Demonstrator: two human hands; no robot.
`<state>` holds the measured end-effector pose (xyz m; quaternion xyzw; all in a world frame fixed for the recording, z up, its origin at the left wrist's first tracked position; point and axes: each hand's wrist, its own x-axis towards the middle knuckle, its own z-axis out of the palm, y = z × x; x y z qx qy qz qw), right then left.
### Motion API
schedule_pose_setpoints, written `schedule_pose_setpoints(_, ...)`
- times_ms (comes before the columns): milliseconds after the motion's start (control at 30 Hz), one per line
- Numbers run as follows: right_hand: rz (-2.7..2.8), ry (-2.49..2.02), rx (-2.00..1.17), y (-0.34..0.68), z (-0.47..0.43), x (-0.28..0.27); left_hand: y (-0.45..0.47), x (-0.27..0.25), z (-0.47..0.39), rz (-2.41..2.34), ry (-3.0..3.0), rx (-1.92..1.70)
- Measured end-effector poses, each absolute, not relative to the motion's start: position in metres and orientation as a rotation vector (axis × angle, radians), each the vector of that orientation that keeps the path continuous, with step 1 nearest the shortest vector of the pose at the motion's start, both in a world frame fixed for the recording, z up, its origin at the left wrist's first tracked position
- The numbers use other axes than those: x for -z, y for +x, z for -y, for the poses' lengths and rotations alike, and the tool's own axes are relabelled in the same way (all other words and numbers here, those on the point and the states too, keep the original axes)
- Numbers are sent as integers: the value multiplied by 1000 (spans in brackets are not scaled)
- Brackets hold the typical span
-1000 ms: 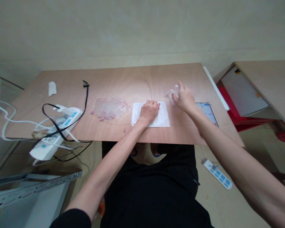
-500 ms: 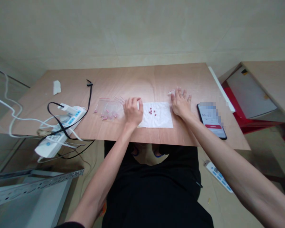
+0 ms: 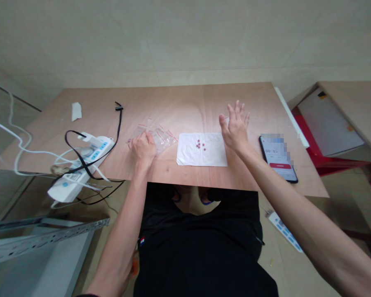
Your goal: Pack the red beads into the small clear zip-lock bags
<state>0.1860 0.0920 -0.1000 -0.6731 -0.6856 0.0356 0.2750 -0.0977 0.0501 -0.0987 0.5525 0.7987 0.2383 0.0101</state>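
My left hand (image 3: 144,146) rests on the left part of a spread of clear zip bags (image 3: 163,138). Its fingers are curled together, and what they pinch, if anything, is hidden beneath them. Small reddish bits (image 3: 130,143) show at that hand's left edge. Beside the bags lies a white cloth-like sheet (image 3: 187,154), flat on the table, with several small red beads (image 3: 198,144) near its middle. At the sheet's right edge, my right hand (image 3: 235,128) is open, fingers spread and thumb apart. A small clear scrap (image 3: 226,119) shows between its thumb and forefinger; I cannot tell whether they touch.
A phone (image 3: 278,159) lies on the table's right side. To the left, a white power strip (image 3: 80,171) with tangled cables overhangs the front edge. A black cable (image 3: 120,123) and a white paper piece (image 3: 76,111) lie farther back. A wall stands behind the table.
My left hand has moved left from the sheet's edge onto the bags, uncovering the sheet's left side. My right hand has lifted slightly, its thumb now spread away.
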Motion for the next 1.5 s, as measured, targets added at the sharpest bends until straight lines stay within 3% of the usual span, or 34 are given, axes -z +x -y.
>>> schedule_pose_setpoints(133,1793,-1579,-223,166,-82,88,-88,85,-42,-2355,1686,-1273)
schedule_pose_setpoints(233,1672,-1334,-618,142,-68,72,-67,72,-30,-1839,1678,-1606)
schedule_pose_setpoints(333,1481,-1164,-1172,124,-51,56,-43,68,-21,-1309,1574,-1500)
schedule_pose_setpoints(400,1379,-1086,-1344,119,-40,49,-32,71,-17,-1123,1494,-1358)
schedule_pose_setpoints(500,1269,-1075,-1237,122,-26,47,-23,79,-13,-1158,1358,-1308)
schedule_pose_setpoints(633,1446,-1144,-727,133,-7,54,-14,78,-4,-1431,1238,-1560)
schedule_pose_setpoints(767,1859,-1073,-183,141,7,60,-2,63,4,-1154,1145,-1364)
schedule_pose_setpoints(933,2023,-1098,137,152,10,66,1,54,7,-1097,977,-1307)
schedule_pose_setpoints(1233,2110,-1104,149,160,12,76,-6,50,8,-1091,913,-1113)
schedule_pose_setpoints(1500,1834,-1082,-505,156,21,61,-8,55,7,-1042,1044,-1066)
